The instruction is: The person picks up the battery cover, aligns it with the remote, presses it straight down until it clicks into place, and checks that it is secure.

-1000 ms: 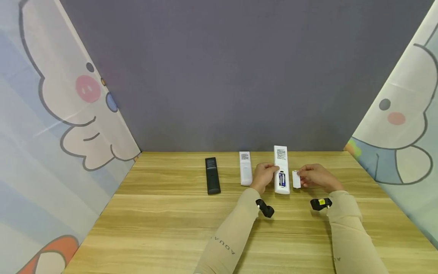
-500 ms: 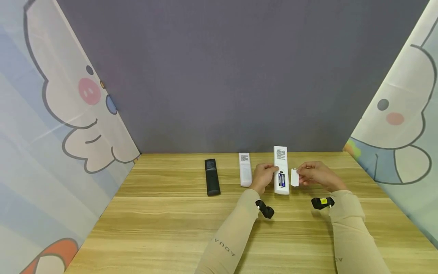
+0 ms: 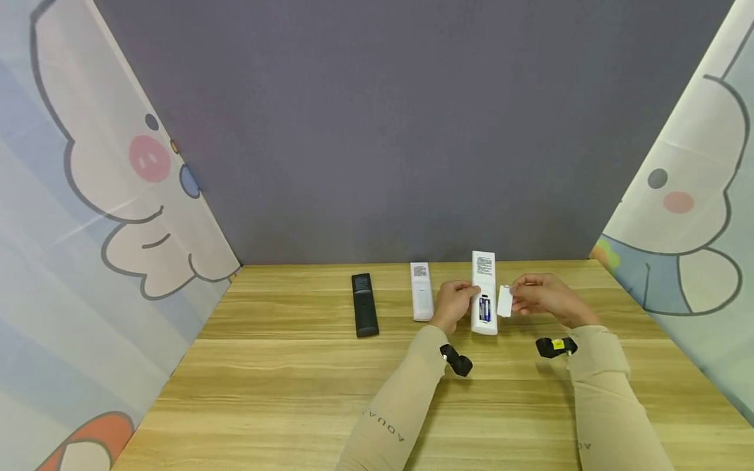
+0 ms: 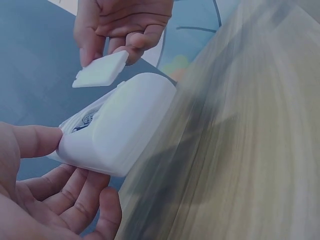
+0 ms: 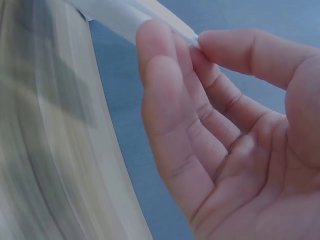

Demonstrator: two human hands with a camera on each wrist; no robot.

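Note:
A white remote control point(image 3: 484, 281) lies back side up, its battery bay uncovered, with blue batteries point(image 3: 485, 309) seated inside. My left hand point(image 3: 452, 303) grips it from the left; in the left wrist view the thumb is on top and the other fingers are at its side and below. Between thumb and fingertips my right hand point(image 3: 544, 299) pinches a small white battery cover point(image 3: 504, 301). The cover is held just right of the bay, raised and apart from the remote in the left wrist view point(image 4: 100, 70). Fingers hide much of the cover in the right wrist view.
Left of my left hand lies a smaller white remote point(image 3: 421, 292), back side up. Further left is a black remote point(image 3: 365, 305). A grey wall point(image 3: 377, 131) rises behind the wooden table point(image 3: 265, 392), and printed cloths hang at both sides.
My right hand has lifted the battery cover slightly and brought it left, closer to the large white remote. My left hand keeps its hold on the remote in the same place.

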